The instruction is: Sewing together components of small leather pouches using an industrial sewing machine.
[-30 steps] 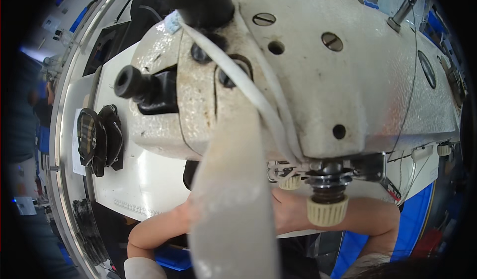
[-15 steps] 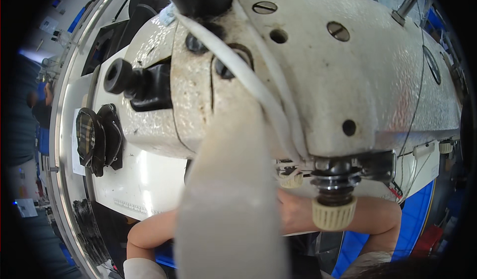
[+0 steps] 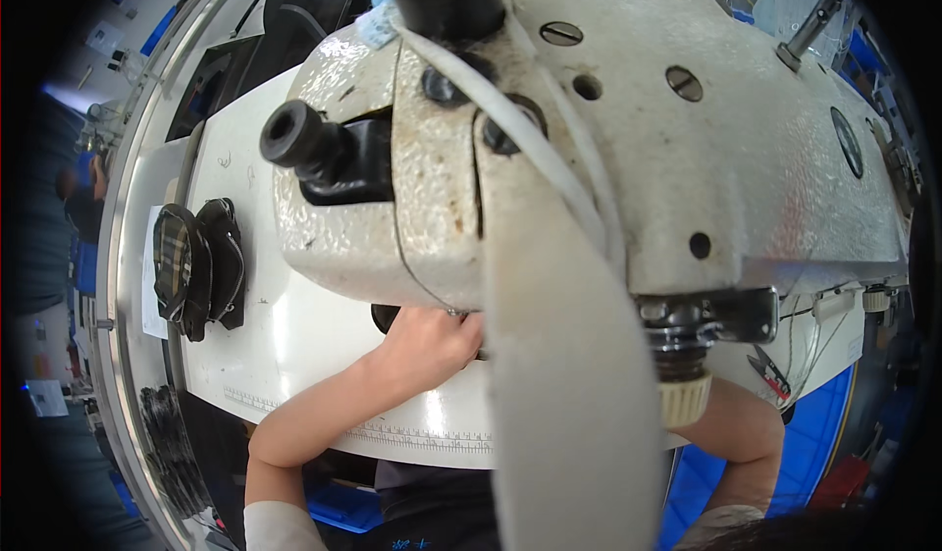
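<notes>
My left hand (image 3: 430, 347) rests low at the sewing machine (image 3: 657, 198), below the front of its white head. Its fingers are curled in, and their tips are hidden under the machine and a blurred white strap (image 3: 574, 374). A dark thing (image 3: 385, 316) shows beside this hand, mostly covered, so its kind is unclear. My right forearm (image 3: 734, 421) reaches in from the right. The right hand itself is hidden behind the strap and the machine's cream knob (image 3: 685, 400).
Dark sewn fabric pieces (image 3: 199, 266), one with plaid, lie on the white table (image 3: 294, 355) at the left. Red-handled thread snips (image 3: 770, 372) lie at the right. A ruler scale (image 3: 412, 438) runs along the near edge. Another person (image 3: 83, 193) is far left.
The machine and strap have shifted rightward in the picture. My left hand, hidden behind the strap before, now shows beside it.
</notes>
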Demonstrator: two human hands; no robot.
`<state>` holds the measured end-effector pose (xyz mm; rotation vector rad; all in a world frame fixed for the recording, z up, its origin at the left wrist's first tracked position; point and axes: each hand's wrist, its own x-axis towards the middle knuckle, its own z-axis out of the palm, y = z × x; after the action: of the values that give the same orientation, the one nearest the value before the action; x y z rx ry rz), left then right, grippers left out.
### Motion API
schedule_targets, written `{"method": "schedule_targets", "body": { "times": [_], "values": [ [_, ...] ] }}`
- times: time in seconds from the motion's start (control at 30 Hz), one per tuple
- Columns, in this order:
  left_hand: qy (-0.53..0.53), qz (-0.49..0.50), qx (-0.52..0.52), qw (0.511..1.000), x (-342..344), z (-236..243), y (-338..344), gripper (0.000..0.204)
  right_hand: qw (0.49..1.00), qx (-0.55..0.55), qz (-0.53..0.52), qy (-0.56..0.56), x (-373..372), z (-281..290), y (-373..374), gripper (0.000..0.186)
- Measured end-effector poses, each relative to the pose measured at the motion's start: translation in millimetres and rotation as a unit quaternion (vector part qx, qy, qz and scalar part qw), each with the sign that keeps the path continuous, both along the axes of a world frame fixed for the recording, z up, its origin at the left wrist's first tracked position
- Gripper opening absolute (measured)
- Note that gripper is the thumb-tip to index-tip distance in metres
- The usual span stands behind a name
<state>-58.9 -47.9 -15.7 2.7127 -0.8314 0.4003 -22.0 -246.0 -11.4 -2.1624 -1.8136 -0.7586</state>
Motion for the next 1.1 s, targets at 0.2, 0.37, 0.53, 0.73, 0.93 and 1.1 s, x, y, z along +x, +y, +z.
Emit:
{"method": "schedule_targets", "body": {
  "times": [0.2,0.37,0.53,0.73,0.93,1.1],
  "values": [
    [0.076,0.047,0.008,0.996,1,15,2,0.019,0.992,0.039,0.032,0.112,11,-10,1,0.032],
    [0.161,0.167,-0.170,0.958,-14,41,10,0.030,0.963,0.130,-0.049,0.232,13,-22,-1,0.022],
    [0.157,0.109,-0.171,0.967,-7,71,16,0.018,0.876,0.094,-0.053,0.470,20,-16,13,0.015],
    [0.236,0.116,-0.178,0.948,11,91,16,0.021,0.892,0.101,-0.091,0.431,19,-12,15,0.018],
    [0.327,0.145,-0.245,0.901,27,84,27,0.028,0.821,0.106,-0.021,0.561,17,-3,4,0.023],
    [0.220,0.132,-0.244,0.935,8,28,28,0.030,0.871,0.151,-0.059,0.464,16,-18,8,0.022]
  ]
}}
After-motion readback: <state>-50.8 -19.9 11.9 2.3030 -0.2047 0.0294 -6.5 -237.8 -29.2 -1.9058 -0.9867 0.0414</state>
